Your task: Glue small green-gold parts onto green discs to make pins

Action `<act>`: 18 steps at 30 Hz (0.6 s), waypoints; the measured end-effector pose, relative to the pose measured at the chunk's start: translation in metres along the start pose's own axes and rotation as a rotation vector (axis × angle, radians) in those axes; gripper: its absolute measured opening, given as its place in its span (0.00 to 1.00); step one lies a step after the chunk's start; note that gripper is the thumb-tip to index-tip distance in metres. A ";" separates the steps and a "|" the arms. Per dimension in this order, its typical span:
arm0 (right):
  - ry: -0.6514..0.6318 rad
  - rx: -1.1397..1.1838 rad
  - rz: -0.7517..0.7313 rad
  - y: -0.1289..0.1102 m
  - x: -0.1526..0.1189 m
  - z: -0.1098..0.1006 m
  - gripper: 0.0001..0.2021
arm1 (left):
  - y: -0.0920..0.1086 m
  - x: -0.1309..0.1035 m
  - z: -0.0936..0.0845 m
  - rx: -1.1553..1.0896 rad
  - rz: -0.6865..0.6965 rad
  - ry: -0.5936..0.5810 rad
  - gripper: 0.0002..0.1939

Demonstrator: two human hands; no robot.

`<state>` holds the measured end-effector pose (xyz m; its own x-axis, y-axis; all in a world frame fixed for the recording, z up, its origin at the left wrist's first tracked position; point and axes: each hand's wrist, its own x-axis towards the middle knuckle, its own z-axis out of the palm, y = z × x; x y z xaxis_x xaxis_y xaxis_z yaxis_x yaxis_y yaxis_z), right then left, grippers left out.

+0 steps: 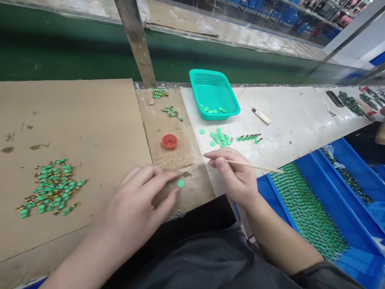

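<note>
My left hand [141, 196] is over the front of the bench, thumb and forefinger apart on either side of a small green disc [180, 183]. The disc looks flat on the bench, and I cannot tell whether a fingertip touches it. Held like a pen in my right hand [236, 176] is a thin wooden stick [255, 165] with a fine tip pointing left. Ahead of both hands stands a small red cup [169, 141] with what looks like liquid in it. More loose green discs [220, 137] lie beyond my right hand, beside a row of green pieces with dark stems [249, 138].
A turquoise basket [215, 94] holds several green discs. Green-and-gold parts are heaped on the cardboard at left [52, 186], with smaller clusters [159, 93] further back. A brush [261, 116] lies at right. Blue trays [333, 200] of green parts sit below the bench edge.
</note>
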<state>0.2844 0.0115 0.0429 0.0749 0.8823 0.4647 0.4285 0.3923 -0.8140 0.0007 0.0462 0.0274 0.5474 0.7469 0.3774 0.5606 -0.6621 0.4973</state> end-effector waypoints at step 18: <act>-0.219 0.066 -0.002 0.022 0.113 0.062 0.20 | -0.004 -0.031 0.005 0.111 0.223 0.046 0.37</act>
<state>0.2461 0.1357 0.0557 -0.1265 0.9142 0.3850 0.3681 0.4037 -0.8376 -0.0150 0.0255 0.0097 0.6378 0.5820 0.5044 0.4953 -0.8115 0.3100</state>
